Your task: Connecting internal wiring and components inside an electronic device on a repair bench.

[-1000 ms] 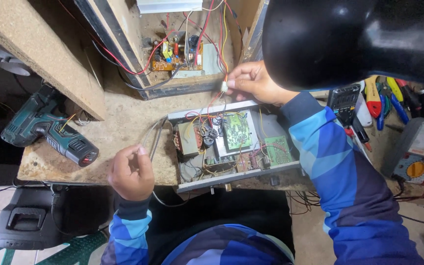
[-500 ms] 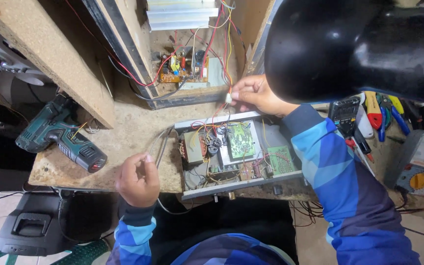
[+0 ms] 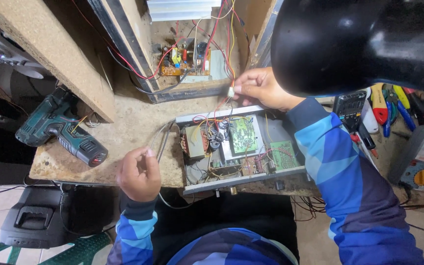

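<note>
Cordless drill (image 3: 60, 128) left of frame on worn bench (image 3: 128, 132). Our left hand (image 3: 139, 172), lower centre-left, curled, pinching grey cable (image 3: 162, 142). Open chassis (image 3: 236, 147) at centre, circuit boards exposed. Our right hand (image 3: 258, 88), upper centre, fingertips pinching small white connector (image 3: 230, 92) above chassis rear edge. Hand tools (image 3: 386, 108) far right.

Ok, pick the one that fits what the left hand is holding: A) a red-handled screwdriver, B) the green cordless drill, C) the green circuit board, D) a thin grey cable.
D: the left hand is closed around a thin grey cable that runs up toward the open chassis, while the green cordless drill lies untouched further left on the bench.
</note>
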